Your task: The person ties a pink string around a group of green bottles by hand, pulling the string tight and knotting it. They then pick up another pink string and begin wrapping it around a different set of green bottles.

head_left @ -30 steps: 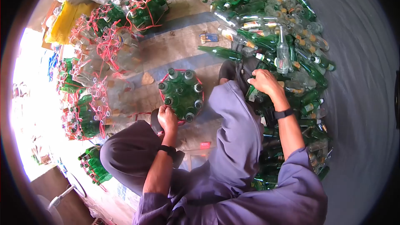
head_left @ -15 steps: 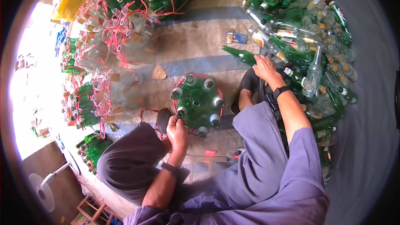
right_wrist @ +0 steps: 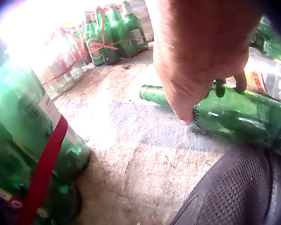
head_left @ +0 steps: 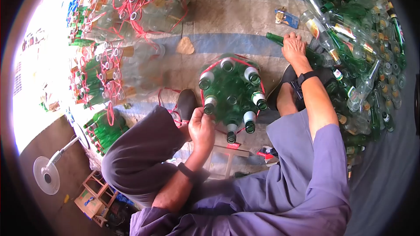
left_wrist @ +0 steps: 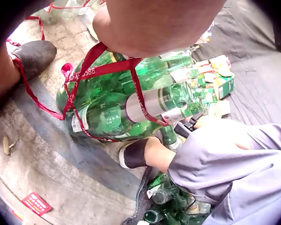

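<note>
Several green bottles stand in a bundle [head_left: 232, 98] looped with red ribbon, between the person's feet. At the bundle's near left edge, the left hand [head_left: 202, 132] pinches the red ribbon [left_wrist: 96, 70], seen in the left wrist view passing around the bottles. To the right, the right hand [head_left: 295, 52] is curled over the neck of a green bottle [right_wrist: 243, 112] lying on its side, its mouth pointing left. Thumb and fingers lie on either side of that neck in the right wrist view.
A heap of loose green and clear bottles [head_left: 363, 61] lies at the right. Ribbon-tied bundles [head_left: 109, 74] stand along the left. Dark shoes [head_left: 187, 104] flank the bundle. A fan [head_left: 46, 175] is at lower left, a blue packet [head_left: 286, 19] near the top.
The right hand has moved from the heap beside the right leg forward to the lying green bottle and curled over its neck. The left hand has stayed at the bundle's edge. The head view has shifted.
</note>
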Motion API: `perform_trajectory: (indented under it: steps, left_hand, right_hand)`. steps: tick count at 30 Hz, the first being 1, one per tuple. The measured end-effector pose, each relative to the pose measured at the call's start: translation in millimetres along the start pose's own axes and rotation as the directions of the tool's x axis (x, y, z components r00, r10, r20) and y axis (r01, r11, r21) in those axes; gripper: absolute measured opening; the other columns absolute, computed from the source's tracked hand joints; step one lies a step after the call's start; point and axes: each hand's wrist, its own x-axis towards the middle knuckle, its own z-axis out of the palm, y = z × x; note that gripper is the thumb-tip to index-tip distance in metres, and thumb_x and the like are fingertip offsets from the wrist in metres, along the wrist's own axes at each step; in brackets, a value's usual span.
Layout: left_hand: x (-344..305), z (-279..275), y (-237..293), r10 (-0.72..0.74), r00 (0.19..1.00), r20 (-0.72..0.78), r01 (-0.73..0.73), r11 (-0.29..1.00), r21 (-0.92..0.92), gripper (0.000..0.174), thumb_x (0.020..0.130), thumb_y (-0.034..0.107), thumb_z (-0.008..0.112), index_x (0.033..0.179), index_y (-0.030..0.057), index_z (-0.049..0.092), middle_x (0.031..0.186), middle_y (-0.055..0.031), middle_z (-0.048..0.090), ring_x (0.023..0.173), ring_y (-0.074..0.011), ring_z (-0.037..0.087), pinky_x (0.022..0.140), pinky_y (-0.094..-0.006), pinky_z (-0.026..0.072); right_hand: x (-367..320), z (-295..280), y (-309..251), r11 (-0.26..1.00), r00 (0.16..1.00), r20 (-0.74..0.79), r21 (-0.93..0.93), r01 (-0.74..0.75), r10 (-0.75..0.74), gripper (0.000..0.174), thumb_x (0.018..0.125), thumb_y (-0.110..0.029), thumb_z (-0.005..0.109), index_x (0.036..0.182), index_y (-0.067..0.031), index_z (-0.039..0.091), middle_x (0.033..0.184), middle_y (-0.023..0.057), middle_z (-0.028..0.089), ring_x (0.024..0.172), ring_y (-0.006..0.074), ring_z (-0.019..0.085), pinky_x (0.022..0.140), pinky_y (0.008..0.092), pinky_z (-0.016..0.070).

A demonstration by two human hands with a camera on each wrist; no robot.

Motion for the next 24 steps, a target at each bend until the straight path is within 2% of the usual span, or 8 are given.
perform_trajectory:
  steps: [2, 3, 10, 14, 16, 17, 21, 24]
  left_hand:
    - [-1.1, 0.4, 2.5, -0.045, 0.999, -0.01, 0.044, 0.999, -0.018, 0.006, 0.093, 0.009, 0.047, 0.092, 0.0058, 0.052, 0.071, 0.002, 0.053, 0.054, -0.0017, 0.041, 0.047, -0.0168, 0.0325]
    - [-0.7, -0.4, 1.6, -0.035, 0.999, 0.002, 0.035, 0.999, -0.023, 0.006, 0.093, 0.008, 0.046, 0.092, 0.0056, 0.052, 0.071, 0.0021, 0.053, 0.054, -0.0016, 0.041, 0.047, -0.0168, 0.0324]
    - [4.1, -5.0, -12.5, -0.003, 1.0, -0.013, 0.003, 1.0, -0.026, 0.006, 0.092, 0.008, 0.048, 0.09, 0.0063, 0.054, 0.069, 0.0014, 0.053, 0.05, -0.0035, 0.041, 0.045, -0.0183, 0.0321]
    - [3.5, -3.8, -6.5, -0.015, 1.0, 0.023, 0.017, 0.996, -0.089, 0.009, 0.091, 0.007, 0.044, 0.09, 0.0061, 0.052, 0.067, 0.0002, 0.051, 0.048, -0.005, 0.042, 0.043, -0.0194, 0.0343]
    - [5.1, -5.4, -10.9, 0.0, 1.0, -0.003, 0.0, 0.995, 0.103, 0.009, 0.091, 0.008, 0.044, 0.09, 0.0054, 0.053, 0.068, 0.0001, 0.051, 0.05, -0.0049, 0.042, 0.045, -0.0192, 0.0344]
    - [7.1, -5.1, -14.6, 0.049, 0.995, -0.092, -0.025, 0.97, 0.241, 0.022, 0.082, 0.019, 0.049, 0.089, 0.0035, 0.062, 0.065, -0.009, 0.06, 0.061, -0.0177, 0.057, 0.06, -0.0324, 0.0452]
    - [12.8, -5.7, -18.9, 0.126, 0.986, -0.111, -0.075, 0.921, 0.383, 0.025, 0.082, 0.026, 0.049, 0.089, 0.0066, 0.064, 0.073, -0.0187, 0.062, 0.068, -0.0313, 0.062, 0.066, -0.0405, 0.0462]
    - [11.7, -7.3, -14.6, 0.079, 0.993, -0.088, -0.037, 0.917, 0.397, 0.026, 0.082, 0.027, 0.051, 0.09, 0.0063, 0.064, 0.075, -0.0189, 0.063, 0.072, -0.0303, 0.064, 0.069, -0.0401, 0.0469]
  right_hand:
    - [-4.5, -0.5, -5.4, 0.993, 0.997, -0.001, -0.091, 0.081, -0.081, 0.045, 0.071, -0.021, 0.072, 0.109, -0.0034, 0.055, 0.114, 0.0118, 0.051, 0.106, 0.0315, 0.051, 0.08, 0.0514, 0.0473]
    - [-14.5, -19.3, -13.2, 0.989, 0.995, 0.036, -0.116, 0.093, -0.089, 0.032, 0.08, -0.012, 0.057, 0.11, -0.0029, 0.055, 0.112, 0.0122, 0.052, 0.105, 0.03, 0.053, 0.08, 0.051, 0.0479]
    - [-46.7, -53.4, 8.3, 0.985, 0.99, -0.027, -0.1, 0.137, -0.141, 0.033, 0.073, -0.012, 0.061, 0.103, 0.0012, 0.058, 0.103, 0.0176, 0.055, 0.093, 0.034, 0.059, 0.075, 0.0432, 0.0516]
    - [-71.8, -80.6, 34.4, 0.991, 0.98, -0.172, 0.072, 0.112, -0.098, 0.027, 0.064, -0.015, 0.064, 0.084, 0.0029, 0.061, 0.091, 0.0221, 0.06, 0.083, 0.0383, 0.062, 0.073, 0.0447, 0.0508]
    - [-94.2, -112.3, 34.7, 0.988, 0.977, -0.202, 0.12, 0.098, -0.072, 0.027, 0.064, -0.017, 0.063, 0.08, 0.0043, 0.061, 0.088, 0.0236, 0.062, 0.081, 0.0394, 0.062, 0.072, 0.0441, 0.0508]
    - [-106.3, -131.3, 32.4, 0.98, 0.982, -0.188, 0.194, 0.041, -0.004, 0.029, 0.064, -0.019, 0.064, 0.081, 0.0047, 0.061, 0.087, 0.0242, 0.063, 0.081, 0.0399, 0.062, 0.072, 0.044, 0.0508]
    - [-147.8, -191.2, 27.6, 0.948, 0.986, -0.137, 0.316, -0.045, 0.093, 0.038, 0.062, -0.024, 0.07, 0.087, 0.0033, 0.062, 0.082, 0.0228, 0.065, 0.076, 0.0349, 0.065, 0.07, 0.04, 0.051]
    - [-174.8, -224.6, 30.5, 0.886, 0.999, 0.032, 0.46, -0.054, 0.044, 0.052, 0.061, -0.036, 0.074, 0.101, -0.0041, 0.064, 0.091, 0.0226, 0.066, 0.085, 0.0337, 0.065, 0.076, 0.0395, 0.0514]
